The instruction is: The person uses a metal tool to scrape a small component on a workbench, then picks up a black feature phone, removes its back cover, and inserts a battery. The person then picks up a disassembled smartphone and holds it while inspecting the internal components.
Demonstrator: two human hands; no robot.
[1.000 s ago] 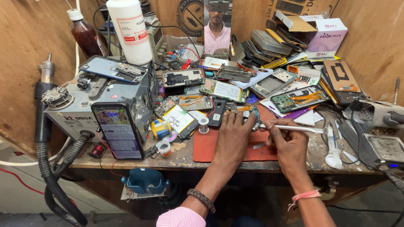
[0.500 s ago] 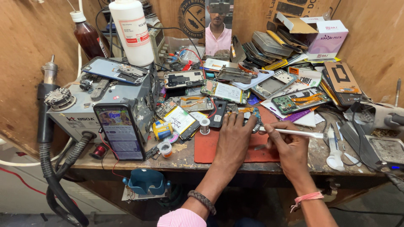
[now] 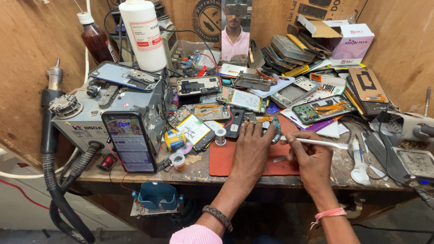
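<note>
My left hand (image 3: pixel 252 147) lies palm down on the red work mat (image 3: pixel 226 159), its fingers pressing on a small opened phone board (image 3: pixel 271 122) at the mat's far edge. My right hand (image 3: pixel 312 158) grips a slim silver tool (image 3: pixel 322 143), held like a pen, with its tip pointing left toward the fingers of the left hand. A woven band circles the left wrist and a pink thread circles the right wrist.
A grey hot-air station (image 3: pixel 104 117) with a lit phone (image 3: pixel 129 141) leaning on it stands at the left. Opened phones, circuit boards and screens crowd the back of the bench. A white bottle (image 3: pixel 143 34), brown bottle (image 3: pixel 96 41), solder spool (image 3: pixel 220 135) and white box (image 3: pixel 348 43) surround them.
Both hands stay on the mat; the right hand with the tool has shifted slightly toward the left hand's fingers. The view has barely moved.
</note>
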